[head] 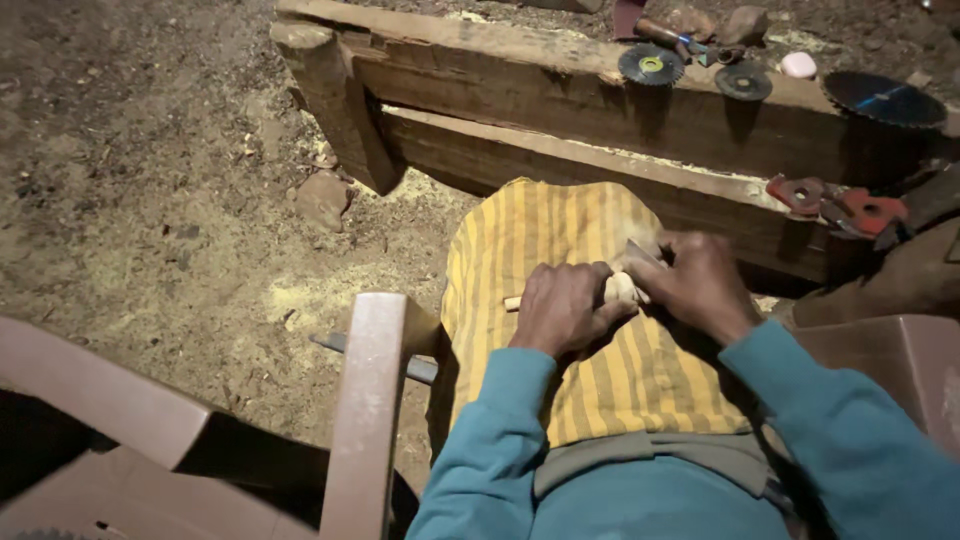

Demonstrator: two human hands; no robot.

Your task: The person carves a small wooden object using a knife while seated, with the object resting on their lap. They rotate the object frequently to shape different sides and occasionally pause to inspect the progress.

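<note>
Beyond the grip, rough wooden beams (pixel 560 95) are carrying round toothed saw blades (pixel 651 65) and a pale pink stone (pixel 798 65); red metal tools (pixel 870 212) are lying rightward, a brown plastic chair arm (pixel 366 400) leftward.

Wooden piece (pixel 620 290): middle hidden inside left hand (pixel 565 308). Blade (pixel 640 253): handle covered by right hand (pixel 700 285). Large saw blade (pixel 885 98) partly shadowed. Plastic chair (pixel 365 400) cut by bottom edge.
</note>
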